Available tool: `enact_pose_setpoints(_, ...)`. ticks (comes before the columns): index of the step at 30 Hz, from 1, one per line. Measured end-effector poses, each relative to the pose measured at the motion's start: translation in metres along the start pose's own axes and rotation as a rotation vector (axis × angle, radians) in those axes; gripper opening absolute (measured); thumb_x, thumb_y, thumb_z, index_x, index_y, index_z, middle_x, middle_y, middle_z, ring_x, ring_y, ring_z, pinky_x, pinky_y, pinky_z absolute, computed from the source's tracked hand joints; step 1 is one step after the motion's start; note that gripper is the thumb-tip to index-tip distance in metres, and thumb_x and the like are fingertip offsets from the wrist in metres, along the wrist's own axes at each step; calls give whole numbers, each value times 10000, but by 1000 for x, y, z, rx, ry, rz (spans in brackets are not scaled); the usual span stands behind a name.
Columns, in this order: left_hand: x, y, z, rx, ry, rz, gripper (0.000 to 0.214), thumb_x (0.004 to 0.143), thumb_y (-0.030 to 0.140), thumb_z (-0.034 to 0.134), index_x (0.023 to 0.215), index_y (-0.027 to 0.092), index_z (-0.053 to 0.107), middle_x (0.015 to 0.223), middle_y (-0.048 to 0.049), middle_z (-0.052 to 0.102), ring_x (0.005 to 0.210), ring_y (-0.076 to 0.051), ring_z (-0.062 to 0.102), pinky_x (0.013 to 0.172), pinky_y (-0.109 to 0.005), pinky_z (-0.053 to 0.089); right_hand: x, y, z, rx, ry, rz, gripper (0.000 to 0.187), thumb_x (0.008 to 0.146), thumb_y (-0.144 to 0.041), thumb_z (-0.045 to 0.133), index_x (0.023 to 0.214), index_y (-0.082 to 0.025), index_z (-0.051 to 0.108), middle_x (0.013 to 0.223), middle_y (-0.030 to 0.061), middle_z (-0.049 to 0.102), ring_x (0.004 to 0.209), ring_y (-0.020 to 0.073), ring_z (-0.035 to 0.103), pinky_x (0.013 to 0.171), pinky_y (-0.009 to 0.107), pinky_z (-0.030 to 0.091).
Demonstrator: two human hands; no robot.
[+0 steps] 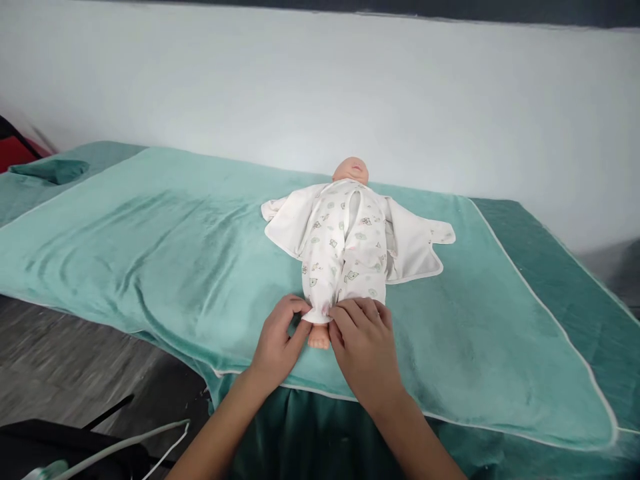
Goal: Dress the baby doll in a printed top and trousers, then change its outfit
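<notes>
A baby doll lies on its back, its head toward the wall and its feet toward me. White printed baby pants cover its legs and reach up over the chest. Beneath it, a white baby jacket is spread open to both sides. At the cuff of the leg on my left, my left hand pinches one edge between thumb and fingers. My right hand grips the other edge, its fingers bent over the fabric. One doll foot sticks out below that cuff; the other is hidden behind my right hand.
A light green blanket with pale piping lies over a darker green cover. The white wall rises behind. At lower left are a pale cable, a black object and the grey floor.
</notes>
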State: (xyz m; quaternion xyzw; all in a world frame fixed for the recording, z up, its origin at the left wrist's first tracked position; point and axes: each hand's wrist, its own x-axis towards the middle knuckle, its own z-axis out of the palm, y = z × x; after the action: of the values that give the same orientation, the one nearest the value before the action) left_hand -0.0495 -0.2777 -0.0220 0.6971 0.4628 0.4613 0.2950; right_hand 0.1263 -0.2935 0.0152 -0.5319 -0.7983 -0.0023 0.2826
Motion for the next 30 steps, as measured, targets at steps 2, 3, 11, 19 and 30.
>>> enact_pose_setpoints(2,-2,5,-5,-24,-11,31,71,974,219,517,980,225,587,923,-25,619,863,-160,609,789,-293,495,0,-3,-5,65,33,-4,128,905,-104,565,908,-231,582,902,27,691,941,233,591,943,459,409)
enact_pose_setpoints(3,-4,6,-8,-26,-3,48,69,968,204,523,978,227,587,914,-21,616,853,-157,607,783,-289,492,-1,-5,-8,107,49,-3,128,897,-105,570,904,-232,571,891,24,682,925,224,592,948,454,420)
enact_pose_setpoints(11,-29,0,-19,87,-39,71,187,907,100,507,1020,235,570,943,-30,606,890,-177,610,787,-312,509,-22,-12,-19,288,24,-48,174,908,-98,568,998,-247,562,944,28,663,943,214,606,994,471,457)
enact_pose_setpoints(19,-17,39,-9,247,-15,284,304,906,125,561,1186,241,569,1124,-84,647,1102,-239,589,941,-414,516,-55,32,-10,248,226,218,306,943,-119,517,1223,-242,533,1164,119,594,1090,248,588,887,447,544)
enact_pose_setpoints(30,11,47,28,669,-187,360,280,928,116,517,1187,187,597,1217,-93,667,1266,-298,520,1129,-551,354,-36,37,-12,270,133,51,126,955,-123,545,1020,-228,572,953,52,657,887,200,573,785,379,498)
